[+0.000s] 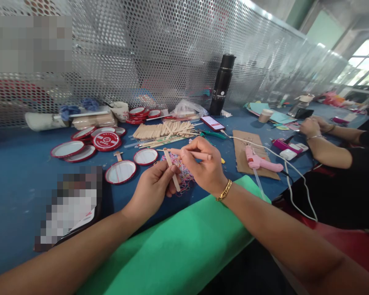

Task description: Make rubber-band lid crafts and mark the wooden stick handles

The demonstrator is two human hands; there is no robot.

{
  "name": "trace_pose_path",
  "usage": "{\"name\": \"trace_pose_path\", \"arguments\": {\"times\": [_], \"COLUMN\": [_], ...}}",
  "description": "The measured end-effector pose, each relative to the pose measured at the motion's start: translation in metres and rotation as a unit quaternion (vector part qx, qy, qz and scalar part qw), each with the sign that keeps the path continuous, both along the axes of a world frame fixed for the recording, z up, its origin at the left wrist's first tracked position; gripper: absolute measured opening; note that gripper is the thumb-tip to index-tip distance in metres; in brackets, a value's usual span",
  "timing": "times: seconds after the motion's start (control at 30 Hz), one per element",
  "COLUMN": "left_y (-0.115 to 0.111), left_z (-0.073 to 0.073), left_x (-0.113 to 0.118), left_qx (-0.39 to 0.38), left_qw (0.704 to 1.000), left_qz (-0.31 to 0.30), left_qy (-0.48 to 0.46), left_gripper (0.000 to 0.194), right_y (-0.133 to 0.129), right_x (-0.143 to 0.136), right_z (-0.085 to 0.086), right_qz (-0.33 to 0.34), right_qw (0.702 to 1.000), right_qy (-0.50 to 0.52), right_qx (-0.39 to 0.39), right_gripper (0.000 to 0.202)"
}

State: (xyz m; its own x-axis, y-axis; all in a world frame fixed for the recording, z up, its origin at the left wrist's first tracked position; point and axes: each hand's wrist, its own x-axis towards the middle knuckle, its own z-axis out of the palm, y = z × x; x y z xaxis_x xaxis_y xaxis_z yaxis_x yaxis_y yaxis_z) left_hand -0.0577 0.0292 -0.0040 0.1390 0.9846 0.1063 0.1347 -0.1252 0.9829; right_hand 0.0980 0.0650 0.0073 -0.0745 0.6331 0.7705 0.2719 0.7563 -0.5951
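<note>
My left hand (155, 186) grips a flat wooden craft stick (171, 170), held upright and slightly tilted. My right hand (203, 166) pinches the top end of that stick, its index finger stretched out to the right. Both hands hover just above a small heap of thin coloured rubber bands (184, 172) on the blue table (18, 172). A pile of more wooden sticks (162, 130) lies just beyond the hands. A green sheet (178, 246) covers my lap edge under the right forearm.
Red-rimmed round lids (103, 140) lie scattered to the left. A pink glue gun (260, 162) rests on cardboard (246, 157) at right, its white cable trailing off. A phone (212, 122), black flask (221, 84) and perforated metal wall stand behind. Another person's arms (326, 139) work at far right.
</note>
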Motion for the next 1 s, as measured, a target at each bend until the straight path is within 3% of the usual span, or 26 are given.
{"name": "trace_pose_path", "arguments": {"times": [1.0], "left_y": [0.0011], "left_z": [-0.0010], "left_x": [-0.0008], "left_qx": [0.000], "left_qw": [1.000], "left_qz": [0.004], "left_qy": [0.001], "left_gripper": [0.026], "right_y": [0.0001], "right_x": [-0.0007], "right_z": [0.0002], "right_qz": [0.005], "right_qw": [1.000], "right_qy": [-0.003], "right_qx": [0.017], "right_gripper": [0.014]}}
